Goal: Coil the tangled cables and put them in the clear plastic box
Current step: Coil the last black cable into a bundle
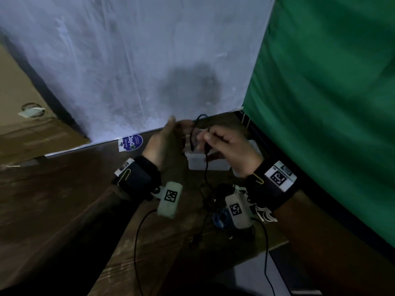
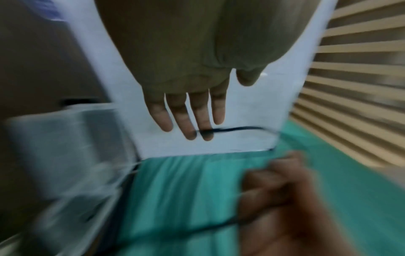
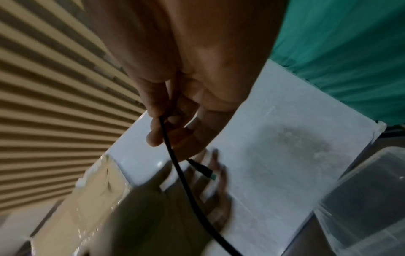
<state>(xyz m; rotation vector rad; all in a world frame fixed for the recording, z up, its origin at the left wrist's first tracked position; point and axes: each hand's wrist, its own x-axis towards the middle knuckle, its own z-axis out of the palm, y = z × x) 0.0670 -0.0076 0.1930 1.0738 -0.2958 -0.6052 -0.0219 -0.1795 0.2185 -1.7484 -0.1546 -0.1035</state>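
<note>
You held the black cable (image 1: pixel 205 165) up over the clear plastic box (image 1: pixel 205 162), which sat on the worktop (image 1: pixel 162 236) near the white wall (image 1: pixel 132 60). Your right hand (image 1: pixel 229 150) pinched the cable between thumb and curled fingers (image 3: pixel 155 136), while your left hand (image 1: pixel 165 144) was flat and spread, its fingers (image 2: pixel 188 121) straight, with the cable running across their tips. To coil it well, I would have judged it best to wrap even loops round that flat left hand, keeping light tension with the right so the slack fed up cleanly from the pile (image 1: pixel 215 199) of other cables lying on the worktop below your wrists. The cable looked thin, dark and limp, with a small plug (image 3: pixel 202 170) at its free end showing a green tip; a loop of it arched above your hands, and the rest hung down past the box, not yet inside it
</note>
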